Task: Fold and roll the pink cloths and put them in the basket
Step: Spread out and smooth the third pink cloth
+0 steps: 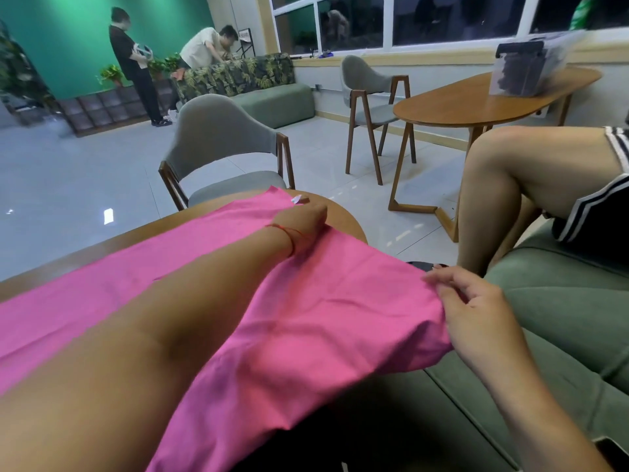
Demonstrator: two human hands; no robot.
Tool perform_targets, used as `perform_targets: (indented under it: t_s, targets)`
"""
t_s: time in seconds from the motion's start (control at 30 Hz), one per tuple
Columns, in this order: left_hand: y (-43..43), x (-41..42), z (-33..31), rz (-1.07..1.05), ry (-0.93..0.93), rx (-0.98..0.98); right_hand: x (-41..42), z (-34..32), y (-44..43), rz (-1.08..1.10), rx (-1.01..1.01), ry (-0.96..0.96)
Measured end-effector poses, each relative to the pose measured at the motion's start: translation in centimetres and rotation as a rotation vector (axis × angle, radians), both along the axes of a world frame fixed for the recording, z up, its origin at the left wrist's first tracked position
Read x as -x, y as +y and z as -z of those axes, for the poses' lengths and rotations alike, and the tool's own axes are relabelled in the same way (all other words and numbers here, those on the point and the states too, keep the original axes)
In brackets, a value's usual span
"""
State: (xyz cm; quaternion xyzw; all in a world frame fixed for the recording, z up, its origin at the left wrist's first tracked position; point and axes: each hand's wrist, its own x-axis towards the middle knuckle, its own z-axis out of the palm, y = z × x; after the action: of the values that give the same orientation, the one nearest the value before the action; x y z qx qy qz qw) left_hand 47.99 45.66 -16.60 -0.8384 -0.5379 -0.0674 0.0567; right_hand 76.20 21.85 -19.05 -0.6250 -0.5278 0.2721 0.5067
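The cloth (323, 318) lies spread across the table (343, 218). Its left part is flat on the wood. Its near right part hangs off the edge over the lap, towards the sofa (561, 301). No basket is in view.

The left hand (301, 219) reaches to the far right corner of the cloth, just beside a tag (295, 199). Its fingers curl down and seem to bunch the fabric there, though the fingertips are hidden under the hand. The right hand (476, 311) holds the near right edge off the table, with its fingers (439, 277) and thumb pinching the hem.

The cloth looks thin, light and fully limp. It sags between the two hands and creases in soft ridges, so it will not keep any shape unless it is held or pressed flat. It appears matte rather than slick, so a light pinch should hold it. It is likely to slide on the smooth wood if pulled from one side only.

The best holds are the corners and hems, as taken now, since a grip in the middle would only bunch it. Folding seems barely begun. The hanging part should probably be brought up onto the table and the edges matched before any rolling. A loose roll may spring open, so it will need even tension.
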Motion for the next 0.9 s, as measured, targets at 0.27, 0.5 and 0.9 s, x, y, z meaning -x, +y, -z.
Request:
perform_targets:
  t_s: [0.27, 0.5, 0.9]
  targets:
    - [-3.8, 1.2, 0.3, -0.046, -0.435, 0.058, 0.5, -0.4, -0.9, -0.018, 0.158, -0.445]
    - [-11.5, 7.8, -1.7, -0.073, -0.345, 0.079, 2.2, -1.6, -0.8, -0.021, 0.082, -0.469]
    - [-24.3, 23.2, -2.5, -0.28, -0.367, 0.021, 12.3, -5.1, -0.7, -0.257, 0.003, -0.476]
